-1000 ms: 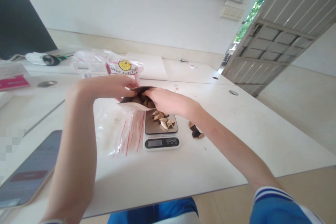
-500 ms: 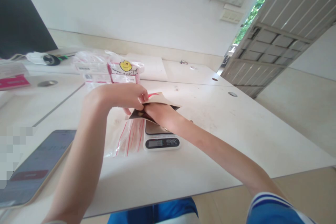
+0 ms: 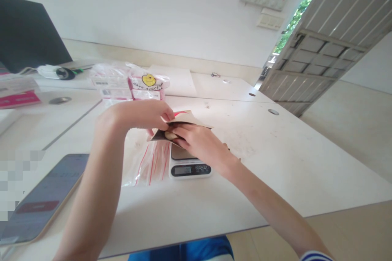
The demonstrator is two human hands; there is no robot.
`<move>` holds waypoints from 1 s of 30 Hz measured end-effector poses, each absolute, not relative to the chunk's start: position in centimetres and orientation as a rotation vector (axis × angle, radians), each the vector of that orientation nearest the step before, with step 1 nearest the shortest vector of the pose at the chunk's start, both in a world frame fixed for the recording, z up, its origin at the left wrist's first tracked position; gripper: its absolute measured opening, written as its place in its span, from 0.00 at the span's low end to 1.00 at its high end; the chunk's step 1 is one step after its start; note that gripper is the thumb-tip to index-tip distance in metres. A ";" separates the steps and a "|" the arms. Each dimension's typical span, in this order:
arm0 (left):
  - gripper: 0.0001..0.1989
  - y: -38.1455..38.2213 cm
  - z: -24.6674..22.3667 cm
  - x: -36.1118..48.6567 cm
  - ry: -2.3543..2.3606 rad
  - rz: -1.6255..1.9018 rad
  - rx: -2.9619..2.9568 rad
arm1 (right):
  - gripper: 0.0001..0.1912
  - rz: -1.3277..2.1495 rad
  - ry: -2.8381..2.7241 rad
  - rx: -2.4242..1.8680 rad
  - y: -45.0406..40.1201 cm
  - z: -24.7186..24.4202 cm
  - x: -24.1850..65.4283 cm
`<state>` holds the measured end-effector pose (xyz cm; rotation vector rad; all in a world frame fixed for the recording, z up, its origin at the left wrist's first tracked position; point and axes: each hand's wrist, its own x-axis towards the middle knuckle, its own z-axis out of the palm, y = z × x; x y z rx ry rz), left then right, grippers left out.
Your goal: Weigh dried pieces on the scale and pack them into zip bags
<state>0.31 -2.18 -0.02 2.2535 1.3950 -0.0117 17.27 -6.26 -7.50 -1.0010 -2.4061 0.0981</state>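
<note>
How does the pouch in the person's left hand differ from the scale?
Support: the left hand grips the pouch, while the scale sits on the table.
Colour: the pouch is tan outside and dark inside; the scale has a white body with a black panel.
Shape: the pouch gapes open, with the right hand at its mouth, while the scale is flat-topped.
Both are partly hidden by the right hand.
</note>
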 end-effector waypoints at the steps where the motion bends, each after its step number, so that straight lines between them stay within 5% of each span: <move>1: 0.11 -2.1 0.0 0.2 1.382 -0.008 2.270 | 0.09 0.099 -2.338 -0.981 -6.8 -7.3 17.7; 10: 0.15 1.0 -0.6 -0.9 1.678 0.800 2.391 | 0.13 0.148 -1.997 -0.845 -9.9 -9.0 20.4; 15: 0.16 3.6 -2.5 -0.7 1.756 1.443 2.106 | 0.06 -0.107 -2.282 -0.924 -8.2 -12.2 19.2; 21: 0.18 6.1 -4.6 -1.0 1.664 1.491 2.184 | 0.12 -0.421 -2.497 -1.165 -6.4 -14.0 18.0; 30: 0.17 5.0 -3.4 -1.2 1.576 1.469 2.285 | 0.17 -0.177 -2.234 -1.353 -9.5 -14.2 22.3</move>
